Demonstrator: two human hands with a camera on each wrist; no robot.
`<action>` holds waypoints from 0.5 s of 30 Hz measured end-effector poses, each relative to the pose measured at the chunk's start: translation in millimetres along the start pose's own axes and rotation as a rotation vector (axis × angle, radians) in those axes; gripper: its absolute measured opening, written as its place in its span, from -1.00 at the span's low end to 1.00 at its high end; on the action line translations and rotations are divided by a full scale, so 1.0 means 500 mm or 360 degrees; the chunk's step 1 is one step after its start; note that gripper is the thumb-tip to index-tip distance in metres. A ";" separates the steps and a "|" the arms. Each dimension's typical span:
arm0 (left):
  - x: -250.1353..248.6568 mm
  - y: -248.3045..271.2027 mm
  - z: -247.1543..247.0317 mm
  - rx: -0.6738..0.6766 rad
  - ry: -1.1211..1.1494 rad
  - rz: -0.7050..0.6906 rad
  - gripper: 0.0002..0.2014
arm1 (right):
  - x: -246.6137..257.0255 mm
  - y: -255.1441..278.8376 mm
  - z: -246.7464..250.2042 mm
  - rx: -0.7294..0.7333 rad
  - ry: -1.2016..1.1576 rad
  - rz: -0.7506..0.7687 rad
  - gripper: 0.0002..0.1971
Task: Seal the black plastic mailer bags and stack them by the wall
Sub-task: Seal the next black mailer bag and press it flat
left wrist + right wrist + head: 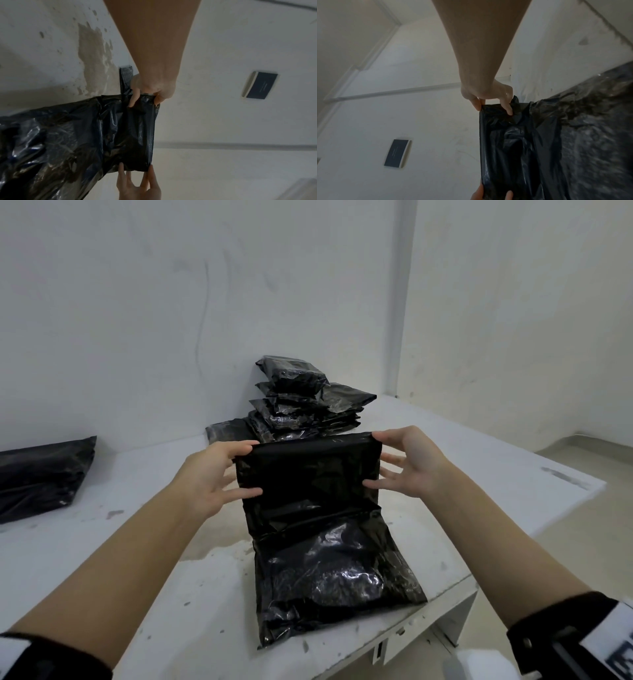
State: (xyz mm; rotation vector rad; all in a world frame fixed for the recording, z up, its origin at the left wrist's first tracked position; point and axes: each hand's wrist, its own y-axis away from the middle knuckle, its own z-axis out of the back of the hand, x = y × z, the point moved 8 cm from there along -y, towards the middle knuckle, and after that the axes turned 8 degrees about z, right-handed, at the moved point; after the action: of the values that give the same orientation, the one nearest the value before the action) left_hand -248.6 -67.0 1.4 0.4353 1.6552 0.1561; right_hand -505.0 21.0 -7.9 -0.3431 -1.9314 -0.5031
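Note:
A filled black mailer bag lies on the white table in front of me, its flap lifted upright. My left hand pinches the flap's top left corner with thumb and forefinger, the other fingers spread. My right hand pinches the top right corner the same way. The left wrist view shows the left hand gripping the flap's edge. In the right wrist view the right hand holds the opposite corner of the bag. A stack of black bags stands at the wall behind.
Another black bag lies at the table's far left. The table's right edge drops to the floor, and a drawer front sits under the near edge. A dark rectangular plate is on the pale surface above.

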 end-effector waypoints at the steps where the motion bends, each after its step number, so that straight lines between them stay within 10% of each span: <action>1: 0.011 -0.005 0.000 0.0026 0.0035 0.0037 -0.83 | -0.008 -0.003 -0.001 0.0007 -0.0051 -0.0022 -0.83; 15: 0.076 -0.012 -0.013 -0.0034 0.0252 0.0063 -0.78 | -0.071 -0.022 0.004 -0.0066 -0.0123 -0.0074 -0.89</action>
State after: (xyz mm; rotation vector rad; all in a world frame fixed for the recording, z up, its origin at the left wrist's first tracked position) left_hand -259.0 -57.6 -34.9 0.4489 1.7992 0.2425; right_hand -497.3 12.1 -43.2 -0.3493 -2.0095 -0.5679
